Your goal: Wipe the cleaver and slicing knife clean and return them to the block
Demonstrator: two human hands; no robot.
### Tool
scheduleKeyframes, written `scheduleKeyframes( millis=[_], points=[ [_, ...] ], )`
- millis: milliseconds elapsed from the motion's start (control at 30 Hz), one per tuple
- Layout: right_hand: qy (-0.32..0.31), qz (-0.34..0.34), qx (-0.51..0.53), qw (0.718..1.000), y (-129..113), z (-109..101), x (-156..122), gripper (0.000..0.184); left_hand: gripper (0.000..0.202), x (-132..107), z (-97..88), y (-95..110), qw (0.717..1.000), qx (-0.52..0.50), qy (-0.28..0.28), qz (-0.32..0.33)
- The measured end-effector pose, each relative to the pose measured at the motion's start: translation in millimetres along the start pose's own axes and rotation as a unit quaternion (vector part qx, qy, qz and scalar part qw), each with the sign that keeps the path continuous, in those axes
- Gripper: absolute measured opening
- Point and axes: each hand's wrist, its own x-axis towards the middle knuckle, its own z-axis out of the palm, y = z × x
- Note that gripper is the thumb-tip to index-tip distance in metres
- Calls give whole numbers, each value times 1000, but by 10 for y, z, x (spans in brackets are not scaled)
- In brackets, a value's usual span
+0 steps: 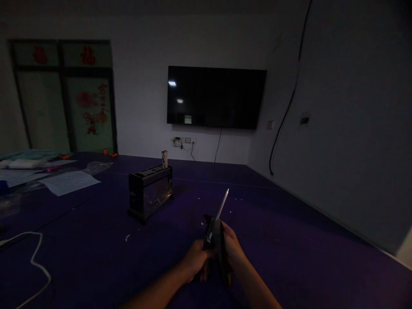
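Both my hands meet low in the middle of the view, over a dark purple floor mat. My left hand and my right hand are both closed around a dark handle-like object. A thin pale blade or rod sticks up and away from it, so it looks like a knife. Ahead and to the left, about an arm's length beyond, a black slotted block with a clear front stands on the mat.
A small patterned can stands behind the block. Papers and cloth lie at the left, and a white cable curls at lower left. A wall television hangs ahead. The wall at right runs close along the mat.
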Motion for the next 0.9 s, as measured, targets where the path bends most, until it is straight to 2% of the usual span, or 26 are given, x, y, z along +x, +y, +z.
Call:
scheduleKeyframes(
  millis=[300, 600, 900],
  points=[
    [44, -27, 21, 998, -57, -107, 84, 33, 45, 44, -75, -56, 998, 19, -53, 1],
    [83, -61, 19, 994, -55, -311, 198, 35, 38, 47, -90, -81, 995, 65, -73, -2],
    [74, -41, 29, 996, -40, -269, 175, 40, 44, 57, -104, -82, 995, 65, -71, -13]
  ],
)
